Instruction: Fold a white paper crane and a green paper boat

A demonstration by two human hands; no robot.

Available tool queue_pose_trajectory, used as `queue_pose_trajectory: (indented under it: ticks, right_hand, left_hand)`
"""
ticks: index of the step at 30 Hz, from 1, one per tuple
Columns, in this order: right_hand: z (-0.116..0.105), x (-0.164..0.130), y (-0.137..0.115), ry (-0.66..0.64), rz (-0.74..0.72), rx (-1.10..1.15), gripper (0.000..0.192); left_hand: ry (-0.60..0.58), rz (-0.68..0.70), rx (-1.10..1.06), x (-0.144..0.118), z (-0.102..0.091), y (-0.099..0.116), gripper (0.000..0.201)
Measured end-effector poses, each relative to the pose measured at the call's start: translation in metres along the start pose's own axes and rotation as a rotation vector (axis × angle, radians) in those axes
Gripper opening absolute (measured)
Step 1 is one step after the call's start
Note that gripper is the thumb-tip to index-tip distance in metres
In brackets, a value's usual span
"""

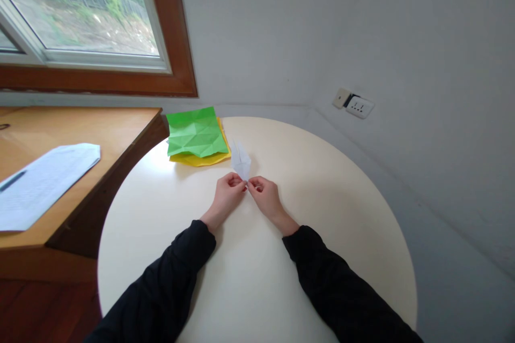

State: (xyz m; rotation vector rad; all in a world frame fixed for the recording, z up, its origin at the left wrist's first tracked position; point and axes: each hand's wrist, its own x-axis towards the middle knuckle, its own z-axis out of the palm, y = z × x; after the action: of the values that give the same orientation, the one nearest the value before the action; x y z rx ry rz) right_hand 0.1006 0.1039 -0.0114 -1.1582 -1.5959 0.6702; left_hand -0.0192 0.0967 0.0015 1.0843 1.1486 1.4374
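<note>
A small folded piece of white paper (240,161) stands out from between my fingertips, its pointed end facing away from me. My left hand (228,193) pinches the near tip of it from the left. From the right, my right hand (266,196) pinches the same tip, the fingertips of both hands nearly touching. The exact fold under the fingers is hidden. Just beyond my left hand lies a creased green sheet of paper (197,131) on top of yellow paper (201,159).
The round cream table (249,278) carries all of this. To the left, a wooden desk (120,123) holds printed sheets (52,185) and a dark pen (13,180). A wall with a socket (359,106) is at the right; a window (88,5) is at the upper left.
</note>
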Motion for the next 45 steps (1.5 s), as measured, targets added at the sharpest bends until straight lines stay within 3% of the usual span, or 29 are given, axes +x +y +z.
queue_pose_trajectory:
  ticks: [31,45]
  right_hand:
    - [0.0005,-0.0018,-0.0016,0.032,-0.086,-0.04,0.013]
    - [-0.0016,-0.0016,-0.0027,0.0,-0.221,-0.05,0.019]
  left_hand:
    - [-0.022,-0.022,-0.02,0.0014,-0.0001,-0.0025,0.007]
    - [0.011,-0.081,-0.113,0.0008,-0.0013,-0.0001,0.014]
